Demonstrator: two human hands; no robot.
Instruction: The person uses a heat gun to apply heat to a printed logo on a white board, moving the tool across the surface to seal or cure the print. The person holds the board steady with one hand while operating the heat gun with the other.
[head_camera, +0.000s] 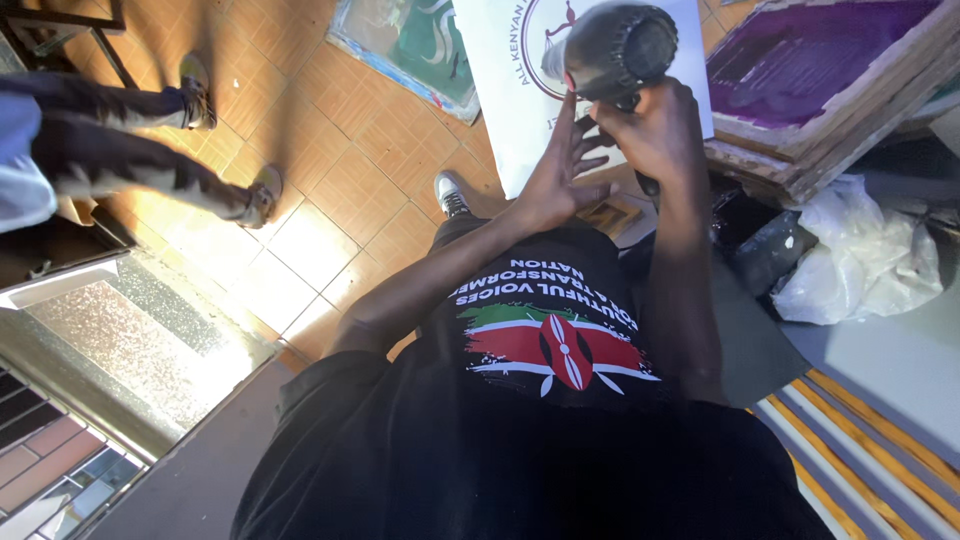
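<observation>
Gripping a dark hair dryer (615, 45) by its handle, the right hand (650, 130) sits at the upper centre of the frame, fingers wrapped fully round the grip; the rounded rear housing with its intake grille faces the camera

Item: hair dryer, hard plastic shell, judged fairly light but top-heavy, stiff, smooth and likely warm near the nozzle; best taken at the handle, as it is now, never by the grille or cord

Left hand (560, 170): open, fingers spread apart and straight, holding nothing, laid just beside the right hand and touching or nearly touching the lower edge of the white printed sheet (500, 110)

Sheet: white, thin and limp-looking, with a round dark-red emblem, lying flat at the top centre under the dryer; judged soft, easily creased, any wet print on it easily smudged

Surface: what carries the sheet is hidden beneath it; cannot tell its kind

To the right: a wooden-framed printing screen (820, 60) with purple mesh, stacked on further frames; below it a crumpled white plastic bag (860, 260) on a grey surface

To the upper left: orange floor tiles (330, 150) in strong sun, a green-printed sheet (420, 45) on the floor, another person's legs and shoes (200, 90)

Lower frame: the wearer's black shirt (540, 440) with a red, green and white design; one own shoe (452, 192) showing
</observation>
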